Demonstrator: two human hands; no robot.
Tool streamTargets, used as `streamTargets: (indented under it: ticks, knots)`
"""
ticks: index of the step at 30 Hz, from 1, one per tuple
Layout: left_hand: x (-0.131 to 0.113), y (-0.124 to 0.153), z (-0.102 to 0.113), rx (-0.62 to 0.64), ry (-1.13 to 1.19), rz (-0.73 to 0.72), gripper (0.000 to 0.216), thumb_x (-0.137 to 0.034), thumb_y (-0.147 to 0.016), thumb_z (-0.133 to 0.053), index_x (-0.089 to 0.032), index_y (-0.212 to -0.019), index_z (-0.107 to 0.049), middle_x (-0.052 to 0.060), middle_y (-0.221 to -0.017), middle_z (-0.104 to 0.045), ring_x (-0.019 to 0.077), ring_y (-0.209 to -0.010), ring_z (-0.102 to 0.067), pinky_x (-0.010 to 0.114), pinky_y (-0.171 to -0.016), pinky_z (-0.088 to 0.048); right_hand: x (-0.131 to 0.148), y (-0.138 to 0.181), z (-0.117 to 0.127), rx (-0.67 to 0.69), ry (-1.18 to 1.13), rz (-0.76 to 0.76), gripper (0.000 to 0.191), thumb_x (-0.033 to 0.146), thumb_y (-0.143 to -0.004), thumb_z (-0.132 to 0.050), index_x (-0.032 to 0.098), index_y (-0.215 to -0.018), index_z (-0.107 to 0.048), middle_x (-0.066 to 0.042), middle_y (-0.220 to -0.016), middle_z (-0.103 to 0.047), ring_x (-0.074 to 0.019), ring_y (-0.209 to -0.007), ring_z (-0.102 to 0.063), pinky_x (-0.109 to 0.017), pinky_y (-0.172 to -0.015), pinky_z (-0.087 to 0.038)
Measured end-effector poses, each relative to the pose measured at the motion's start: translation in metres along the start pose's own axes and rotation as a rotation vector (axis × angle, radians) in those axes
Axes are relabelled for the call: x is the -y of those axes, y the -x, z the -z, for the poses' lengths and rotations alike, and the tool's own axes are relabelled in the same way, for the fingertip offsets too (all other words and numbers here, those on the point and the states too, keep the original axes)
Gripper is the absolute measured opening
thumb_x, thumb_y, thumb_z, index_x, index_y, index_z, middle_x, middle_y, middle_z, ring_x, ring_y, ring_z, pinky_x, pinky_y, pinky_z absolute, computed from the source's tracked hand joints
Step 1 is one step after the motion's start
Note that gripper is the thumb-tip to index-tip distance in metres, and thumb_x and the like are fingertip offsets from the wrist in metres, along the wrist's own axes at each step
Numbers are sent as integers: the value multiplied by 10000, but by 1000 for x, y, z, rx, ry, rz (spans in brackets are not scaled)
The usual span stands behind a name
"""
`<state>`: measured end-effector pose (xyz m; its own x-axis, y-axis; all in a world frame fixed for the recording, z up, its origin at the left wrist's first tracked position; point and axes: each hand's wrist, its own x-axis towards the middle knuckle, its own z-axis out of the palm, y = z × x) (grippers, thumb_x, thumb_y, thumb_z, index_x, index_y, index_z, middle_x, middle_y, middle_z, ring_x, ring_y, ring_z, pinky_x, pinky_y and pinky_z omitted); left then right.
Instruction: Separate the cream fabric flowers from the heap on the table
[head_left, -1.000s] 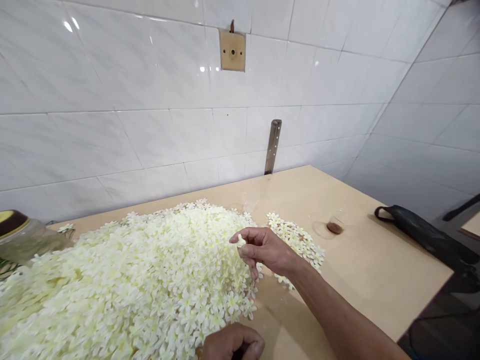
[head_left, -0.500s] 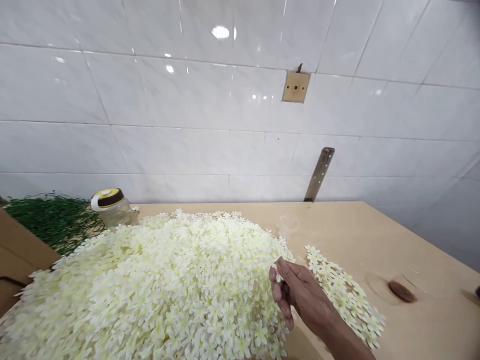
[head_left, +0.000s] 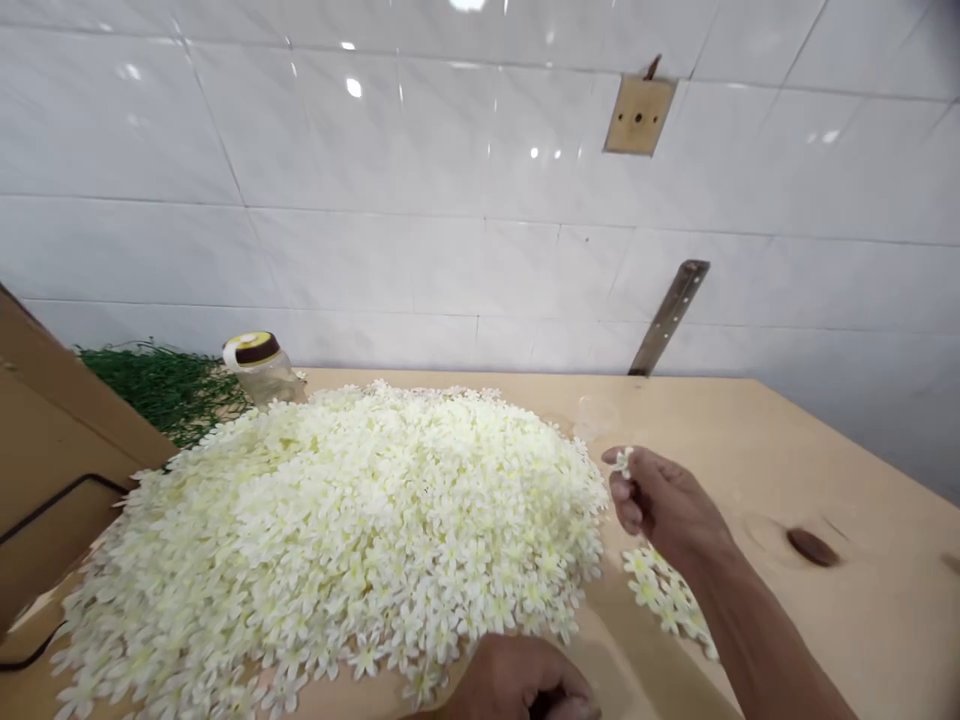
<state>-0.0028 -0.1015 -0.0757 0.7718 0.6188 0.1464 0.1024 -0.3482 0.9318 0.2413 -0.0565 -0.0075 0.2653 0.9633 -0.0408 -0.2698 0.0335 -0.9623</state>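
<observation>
A wide heap of small white artificial flowers with yellowish centres covers the middle and left of the table. My right hand is raised just past the heap's right edge. Its thumb and fingertips pinch one white flower. Beneath the right forearm lies a smaller patch of the same flowers, partly covered by it. My left hand shows at the bottom edge, beside the heap's front. Its fingers are curled in, and whatever they hold is hidden.
A jar with a brown and yellow lid stands behind the heap, next to green artificial foliage. A cardboard-coloured panel rises at the left. On the right, the wooden table has a dark oval spot. A tiled wall closes the back.
My right hand has moved from the heap's edge up and to the right, with a flower in its pinch. My left hand has come into view at the bottom. The view has tilted down slightly.
</observation>
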Motion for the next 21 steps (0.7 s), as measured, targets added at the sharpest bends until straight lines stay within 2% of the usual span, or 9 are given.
streamTargets:
  ticks: [3,5,7,9,13,15,18,21]
  knots:
    - [-6,0,-1,-103,3,-40,138,-175,-801,-608,-129,-771,-735,40,-632,-657,112,-568,-581,191,-535,-404,11,-3,12,-96,-36,54,402,571,-733,-780,185,-807,-699,21,-539,-571,-75,-399,-466,-189,-355,-397]
    - [-12,1,0,-99,-11,-28,139,-176,-806,-604,-137,-759,-729,43,-649,-667,112,-580,-588,186,-539,-403,15,-3,18,-106,-16,97,350,514,-726,-810,192,-828,-718,-11,-633,-648,-95,-486,-544,-194,-408,-445]
    - [-17,2,2,-80,-35,-18,146,-184,-825,-593,-143,-778,-724,47,-681,-682,117,-612,-605,186,-566,-416,17,-3,20,-64,41,126,301,454,-752,-810,195,-887,-739,-62,-842,-727,-112,-607,-616,-207,-488,-499]
    - [-19,2,3,-74,-64,-18,155,-194,-846,-578,-148,-794,-716,46,-694,-685,121,-634,-612,189,-600,-430,16,-3,20,-5,62,137,274,417,-783,-794,202,-943,-745,-79,-985,-736,-113,-665,-640,-227,-559,-533]
    - [-18,1,2,-57,-97,-33,178,-224,-881,-556,-155,-789,-692,39,-688,-679,119,-637,-605,195,-629,-441,10,-4,15,63,48,151,425,350,-761,-821,239,-1151,-697,-48,-950,-738,-139,-746,-670,-291,-686,-570]
    - [-18,1,2,-45,-101,-42,191,-237,-895,-545,-155,-789,-680,38,-688,-675,118,-634,-599,195,-626,-440,6,-4,10,79,46,132,385,355,-762,-817,205,-1104,-720,-39,-864,-728,-127,-696,-658,-273,-650,-568]
    - [-21,1,3,-44,-104,-46,206,-247,-909,-533,-153,-791,-675,38,-687,-669,116,-635,-594,194,-626,-440,3,-1,2,72,84,99,307,389,-744,-823,159,-935,-754,-24,-742,-697,-90,-549,-599,-224,-515,-533]
    - [-23,2,3,-56,-116,-49,208,-247,-911,-538,-153,-795,-684,37,-686,-669,115,-641,-595,195,-639,-441,3,4,-7,49,139,71,346,477,-736,-808,145,-773,-718,3,-620,-637,-67,-422,-519,-193,-374,-454]
